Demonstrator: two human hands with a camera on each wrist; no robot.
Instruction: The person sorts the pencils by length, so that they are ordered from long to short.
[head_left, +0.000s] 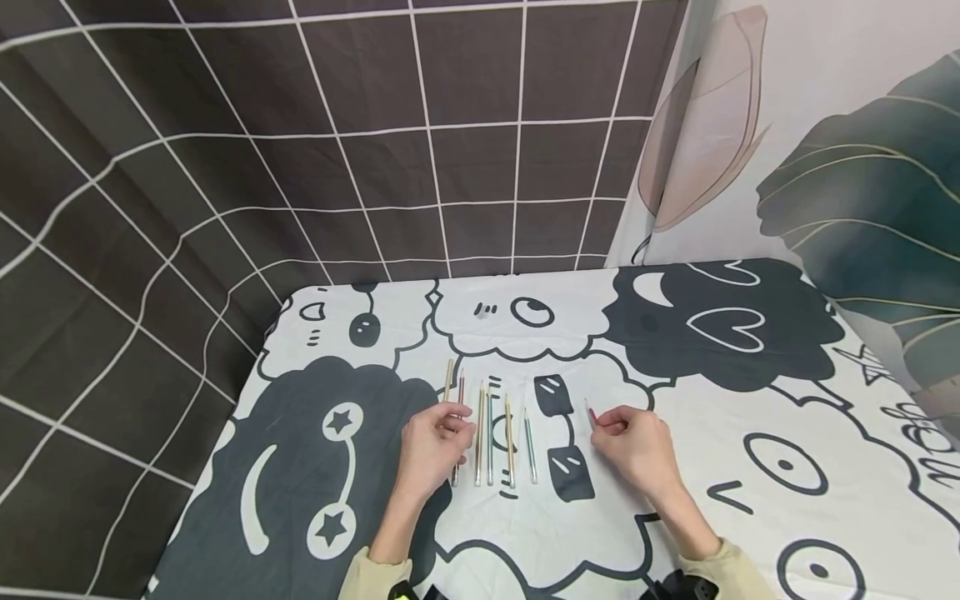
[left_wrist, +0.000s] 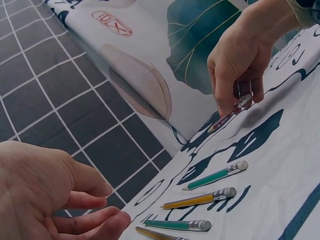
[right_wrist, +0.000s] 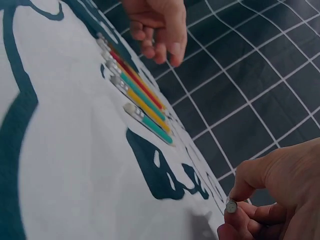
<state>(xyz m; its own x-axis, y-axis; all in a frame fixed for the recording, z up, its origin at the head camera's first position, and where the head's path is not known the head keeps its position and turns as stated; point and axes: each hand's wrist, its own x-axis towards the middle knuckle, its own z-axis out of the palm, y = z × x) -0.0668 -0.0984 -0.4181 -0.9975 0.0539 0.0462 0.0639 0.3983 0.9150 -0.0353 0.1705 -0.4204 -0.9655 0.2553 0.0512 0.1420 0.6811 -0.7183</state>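
Observation:
My right hand (head_left: 636,442) pinches a red pencil (left_wrist: 227,118) between thumb and fingers, at the right of a row of pencils. In the right wrist view only the eraser end of that pencil shows. My left hand (head_left: 435,442) hovers over the row's left end, fingers loosely bent and nothing between them. Beneath it lie a red pencil (head_left: 461,386) and a yellow pencil (head_left: 448,380), partly covered in the head view. Farther right, side by side and apart, are yellow and green pencils, the rightmost a green pencil (head_left: 530,446). Their eraser ends point toward me.
The pencils lie on a white cloth (head_left: 555,542) printed with dark cartoon clouds and faces. A dark grid-patterned curtain (head_left: 360,167) rises behind and to the left. At the right back hangs a pale cloth (head_left: 810,100) with leaf prints.

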